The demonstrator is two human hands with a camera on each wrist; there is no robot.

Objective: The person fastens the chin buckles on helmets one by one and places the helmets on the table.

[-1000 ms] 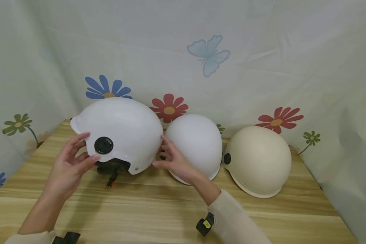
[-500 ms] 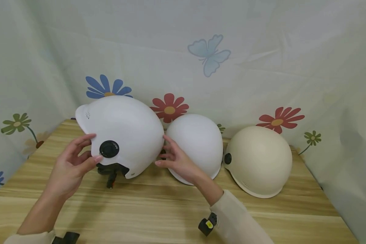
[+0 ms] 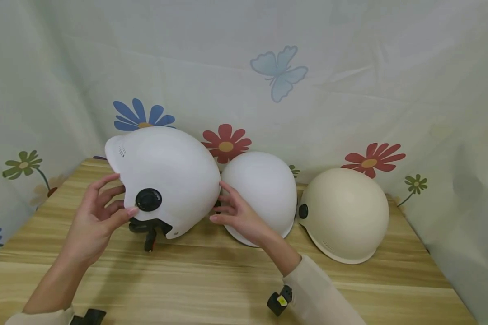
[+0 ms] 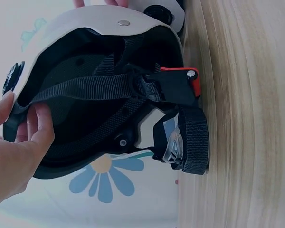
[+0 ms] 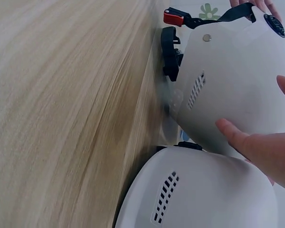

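A white helmet (image 3: 175,162) with a black round side disc (image 3: 148,199) leans brim-up at the left, its rear low near the table. My left hand (image 3: 91,221) grips its front edge, thumb outside by the disc and fingers inside the shell. The left wrist view shows the dark lining, a black chin strap (image 4: 85,88) and a red-and-black buckle (image 4: 180,85). Fingers of my right hand (image 3: 244,219) touch the helmet's back, relaxed and not curled round it. That hand is in front of a second white helmet (image 3: 264,185).
A cream helmet (image 3: 349,216) stands right of the second white one, close beside it. All are on a wood-grain table (image 3: 195,289). Behind rises a pale curtain (image 3: 329,90) printed with flowers and a butterfly.
The left white helmet has tipped its brim upward and shifted slightly right, with both hands on it. The other two helmets have stayed in place.
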